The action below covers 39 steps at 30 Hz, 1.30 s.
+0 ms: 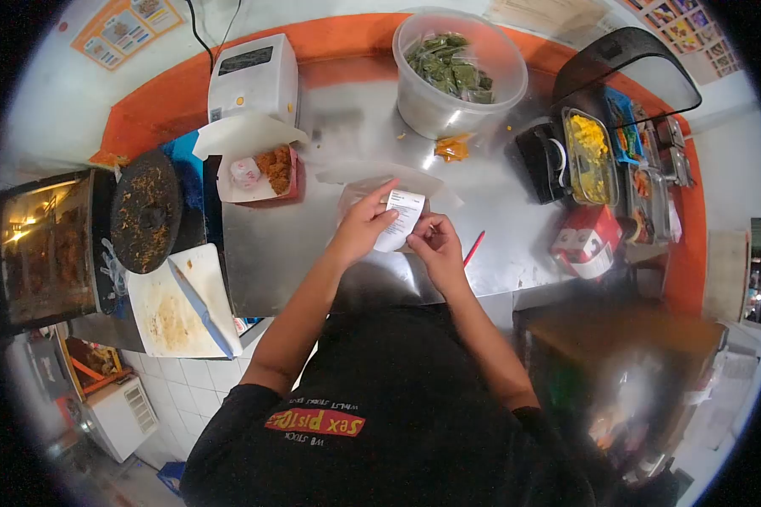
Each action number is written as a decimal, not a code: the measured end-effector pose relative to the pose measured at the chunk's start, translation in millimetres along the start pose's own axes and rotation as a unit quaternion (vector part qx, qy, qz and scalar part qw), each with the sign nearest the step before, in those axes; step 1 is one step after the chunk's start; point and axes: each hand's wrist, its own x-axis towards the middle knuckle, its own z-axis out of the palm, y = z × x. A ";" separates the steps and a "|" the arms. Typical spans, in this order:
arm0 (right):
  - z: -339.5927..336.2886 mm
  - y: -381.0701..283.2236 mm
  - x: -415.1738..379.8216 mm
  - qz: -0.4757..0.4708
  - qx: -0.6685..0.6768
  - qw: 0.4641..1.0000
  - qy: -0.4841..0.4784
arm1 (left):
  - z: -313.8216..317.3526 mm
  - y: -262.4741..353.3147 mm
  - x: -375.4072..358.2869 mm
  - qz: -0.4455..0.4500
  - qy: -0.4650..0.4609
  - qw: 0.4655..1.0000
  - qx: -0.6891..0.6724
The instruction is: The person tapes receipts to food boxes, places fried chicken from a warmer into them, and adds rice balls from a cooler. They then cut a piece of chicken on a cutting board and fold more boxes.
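A printed white receipt (404,211) is held up in front of me, above the steel counter. My left hand (364,224) grips its left side, with the thumb across the paper and the index finger stretched out beyond its top. My right hand (435,243) pinches the lower right edge between thumb and fingers. Behind the receipt lies a translucent plastic bag (440,193), largely covered by my hands. A red pen (474,248) rests on the counter just right of my right hand.
An open box (258,196) holds fried chicken and a wrapped white bundle. A large plastic tub (431,114) contains green-filled packets. Orange sachets (452,148) lie before it. A blue knife (201,308) sits on the cutting board (156,317). Rightward stand food containers (590,160) and a red-white box (587,241).
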 end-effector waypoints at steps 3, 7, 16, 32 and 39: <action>5.6 -12.3 -3.1 0.035 0.047 0.998 -0.024 | 1.1 6.7 -6.9 -0.001 -0.019 1.000 -0.022; 2.8 -3.9 -1.8 0.000 0.032 0.999 0.001 | 1.3 5.9 -10.5 -0.002 -0.046 0.998 -0.042; -8.5 -29.2 -6.4 -0.006 -0.029 0.999 -0.013 | -26.6 -21.5 -39.8 0.214 0.080 0.805 0.547; -62.1 12.1 -16.1 0.023 -0.066 0.997 0.045 | -52.2 -76.0 -63.6 0.226 0.164 0.805 0.524; -63.3 83.3 -12.6 0.018 -0.422 0.906 0.010 | -44.3 -70.0 -53.3 0.230 0.178 0.807 0.514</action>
